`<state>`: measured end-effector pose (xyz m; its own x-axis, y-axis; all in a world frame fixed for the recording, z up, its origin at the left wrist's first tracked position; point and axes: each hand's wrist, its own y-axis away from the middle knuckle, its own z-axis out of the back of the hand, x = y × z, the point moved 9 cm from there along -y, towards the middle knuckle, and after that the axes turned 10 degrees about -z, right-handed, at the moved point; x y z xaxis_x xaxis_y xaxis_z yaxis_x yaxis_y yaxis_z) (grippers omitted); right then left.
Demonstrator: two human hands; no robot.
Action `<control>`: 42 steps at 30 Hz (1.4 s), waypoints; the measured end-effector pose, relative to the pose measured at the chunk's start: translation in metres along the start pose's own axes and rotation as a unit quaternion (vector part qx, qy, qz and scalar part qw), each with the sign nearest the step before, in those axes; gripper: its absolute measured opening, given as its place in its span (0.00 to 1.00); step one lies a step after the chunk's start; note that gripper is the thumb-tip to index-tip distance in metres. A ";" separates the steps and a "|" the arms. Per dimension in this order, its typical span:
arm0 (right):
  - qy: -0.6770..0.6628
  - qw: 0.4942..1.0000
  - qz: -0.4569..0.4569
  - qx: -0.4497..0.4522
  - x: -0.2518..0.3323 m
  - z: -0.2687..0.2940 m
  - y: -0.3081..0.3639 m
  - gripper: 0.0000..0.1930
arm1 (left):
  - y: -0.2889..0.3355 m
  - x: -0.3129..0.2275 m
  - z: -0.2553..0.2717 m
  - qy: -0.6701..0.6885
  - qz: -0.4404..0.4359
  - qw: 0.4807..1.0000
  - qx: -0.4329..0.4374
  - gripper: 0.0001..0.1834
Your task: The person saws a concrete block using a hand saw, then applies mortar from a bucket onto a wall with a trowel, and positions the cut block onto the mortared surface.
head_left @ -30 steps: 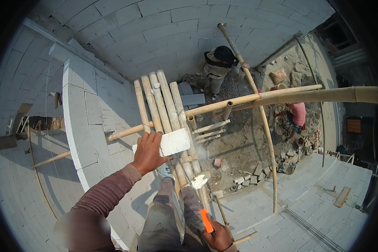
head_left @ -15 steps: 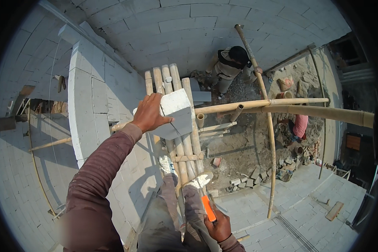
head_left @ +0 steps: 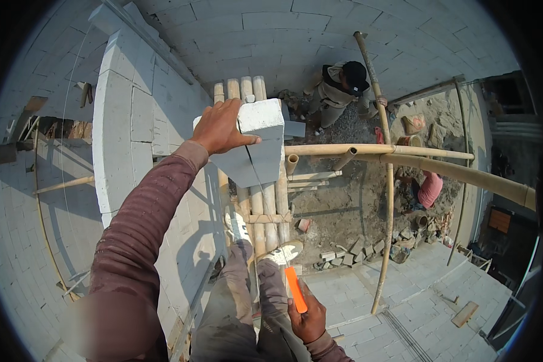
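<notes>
My left hand (head_left: 224,128) grips the top of a pale grey lightweight concrete block (head_left: 262,163), with the thumb lying across its upper edge. A dark narrow slit runs down through the block beside the thumb. My right hand (head_left: 309,317), low in the picture, is wrapped round the orange handle of a handsaw (head_left: 295,289). The saw's thin blade, seen almost edge-on, stretches from the handle up toward the slit. Under the block lie bamboo poles (head_left: 270,208) lashed side by side, and my shoes (head_left: 282,252) stand on them.
A block wall (head_left: 127,114) rises close on my left. Bamboo rails (head_left: 338,149) cross to the right, with an upright pole (head_left: 387,217). Below, a person in a dark cap (head_left: 341,87) and another in pink (head_left: 429,189) are on the rubble ground (head_left: 332,211).
The view has shifted slightly, and the block appears higher. My right hand and the saw handle sit a little higher and further left. The capped person below has changed posture.
</notes>
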<state>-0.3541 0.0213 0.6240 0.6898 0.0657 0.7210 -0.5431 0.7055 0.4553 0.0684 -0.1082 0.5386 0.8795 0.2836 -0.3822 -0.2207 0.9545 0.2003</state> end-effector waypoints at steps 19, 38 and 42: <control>-0.031 0.999 0.002 0.010 0.023 -0.066 -0.144 0.31 | -0.029 -0.017 0.000 -0.019 -0.037 0.999 -0.006 0.47; -0.053 0.998 -0.006 0.010 -0.002 -0.026 -0.053 0.30 | -0.041 -0.003 0.001 -0.035 -0.014 0.999 0.009 0.45; -0.027 0.998 -0.050 0.021 -0.022 -0.063 -0.141 0.30 | -0.040 -0.011 0.001 -0.047 -0.033 0.998 -0.024 0.45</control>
<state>-0.2624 -0.0350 0.5115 0.7153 -0.0413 0.6976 -0.4938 0.6764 0.5465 0.0674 -0.1493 0.5354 0.9279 0.2126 -0.3063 -0.1794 0.9747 0.1330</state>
